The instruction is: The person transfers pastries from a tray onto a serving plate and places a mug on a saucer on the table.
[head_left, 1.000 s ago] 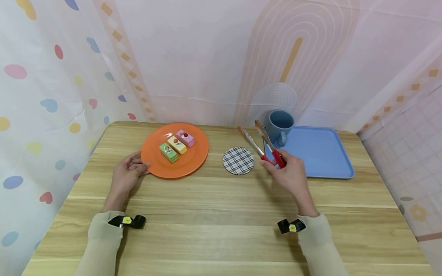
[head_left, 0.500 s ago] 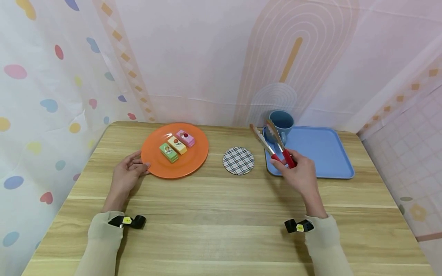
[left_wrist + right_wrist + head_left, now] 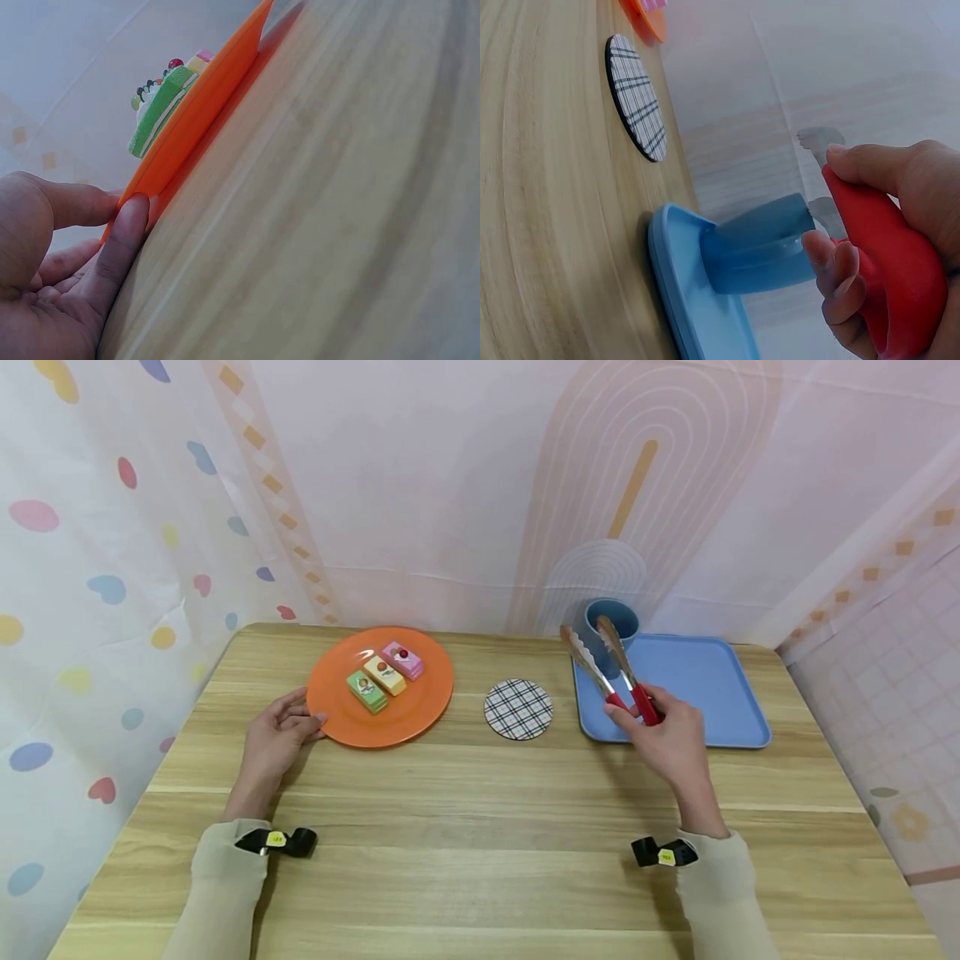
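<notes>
My left hand pinches the near left rim of an orange plate, thumb and fingers on the edge in the left wrist view. Three toy cake slices lie in a row on it: green, yellow and pink. In my right hand is a pair of red-handled tongs, gripped by the handles. Their spread tips have nothing between them. From the head camera they overlap a blue mug, which stands on a light blue tray; contact cannot be told.
A round plaid coaster lies on the wooden table between plate and tray. Patterned cloth hangs behind the table and along both sides.
The right hand has carried the tongs to the right, from beside the coaster to over the tray and mug. The left hand and the plate have stayed in place.
</notes>
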`<state>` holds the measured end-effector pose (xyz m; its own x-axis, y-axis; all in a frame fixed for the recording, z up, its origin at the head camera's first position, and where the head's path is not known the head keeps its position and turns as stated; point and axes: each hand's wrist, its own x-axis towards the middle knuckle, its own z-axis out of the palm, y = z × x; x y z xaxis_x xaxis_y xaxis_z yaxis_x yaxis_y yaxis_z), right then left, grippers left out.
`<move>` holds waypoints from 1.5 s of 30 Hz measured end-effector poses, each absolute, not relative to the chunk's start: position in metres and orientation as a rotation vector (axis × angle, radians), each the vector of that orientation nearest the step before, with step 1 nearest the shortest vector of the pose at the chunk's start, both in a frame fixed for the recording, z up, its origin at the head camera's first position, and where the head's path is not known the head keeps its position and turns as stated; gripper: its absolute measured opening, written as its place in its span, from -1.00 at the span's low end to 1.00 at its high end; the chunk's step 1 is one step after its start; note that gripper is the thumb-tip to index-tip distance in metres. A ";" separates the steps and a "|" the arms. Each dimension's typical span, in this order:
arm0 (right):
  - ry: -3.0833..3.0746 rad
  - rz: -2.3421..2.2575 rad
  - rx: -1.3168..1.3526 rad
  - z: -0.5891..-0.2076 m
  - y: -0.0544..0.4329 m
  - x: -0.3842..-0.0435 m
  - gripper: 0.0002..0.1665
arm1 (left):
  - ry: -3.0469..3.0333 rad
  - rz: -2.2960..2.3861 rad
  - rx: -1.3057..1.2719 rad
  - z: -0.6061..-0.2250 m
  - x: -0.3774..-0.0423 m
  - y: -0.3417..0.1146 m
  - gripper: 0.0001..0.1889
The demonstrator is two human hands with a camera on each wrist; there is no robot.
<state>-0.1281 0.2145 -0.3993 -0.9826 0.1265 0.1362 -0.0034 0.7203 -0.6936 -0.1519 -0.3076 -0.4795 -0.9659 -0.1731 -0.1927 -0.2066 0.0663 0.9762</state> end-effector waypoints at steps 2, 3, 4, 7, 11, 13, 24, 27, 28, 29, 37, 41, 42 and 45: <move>-2.749 1.112 -0.106 -0.398 0.216 -0.127 -0.16 | 2.280 2.090 -0.406 -0.479 -0.152 -0.308 -0.23; -2.748 1.113 -0.110 -0.397 0.216 -0.127 -0.16 | 2.287 2.086 -0.407 -0.479 -0.152 -0.308 -0.23; -2.748 1.111 -0.114 -0.397 0.217 -0.126 -0.16 | 2.290 2.085 -0.407 -0.479 -0.152 -0.308 -0.23; -2.750 1.105 -0.127 -0.397 0.220 -0.125 -0.14 | 2.297 2.086 -0.401 -0.479 -0.152 -0.308 -0.23; -2.742 1.094 -0.136 -0.397 0.225 -0.124 -0.14 | 2.306 2.078 -0.402 -0.480 -0.153 -0.307 -0.22; -2.735 1.091 -0.137 -0.397 0.227 -0.123 -0.15 | 2.308 2.079 -0.405 -0.480 -0.153 -0.307 -0.22; -2.726 1.067 -0.192 -0.396 0.243 -0.115 -0.16 | 2.278 2.114 -0.393 -0.480 -0.152 -0.307 -0.22; -2.725 1.060 -0.217 -0.397 0.247 -0.113 -0.15 | 2.280 2.111 -0.395 -0.480 -0.152 -0.307 -0.22; -2.728 1.061 -0.227 -0.397 0.248 -0.113 -0.14 | 2.283 2.106 -0.397 -0.480 -0.152 -0.307 -0.22; -2.729 1.063 -0.237 -0.397 0.250 -0.112 -0.13 | 2.288 2.100 -0.398 -0.480 -0.152 -0.307 -0.22; -2.734 1.044 -0.276 -0.400 0.260 -0.109 -0.13 | 2.310 2.075 -0.408 -0.479 -0.152 -0.307 -0.23; -2.724 1.025 -0.288 -0.404 0.265 -0.106 -0.17 | 2.318 2.070 -0.406 -0.479 -0.151 -0.307 -0.23; -2.722 1.021 -0.298 -0.405 0.266 -0.106 -0.18 | 2.320 2.068 -0.405 -0.479 -0.151 -0.307 -0.23; -2.726 1.012 -0.314 -0.407 0.270 -0.104 -0.17 | 2.326 2.060 -0.403 -0.480 -0.152 -0.307 -0.23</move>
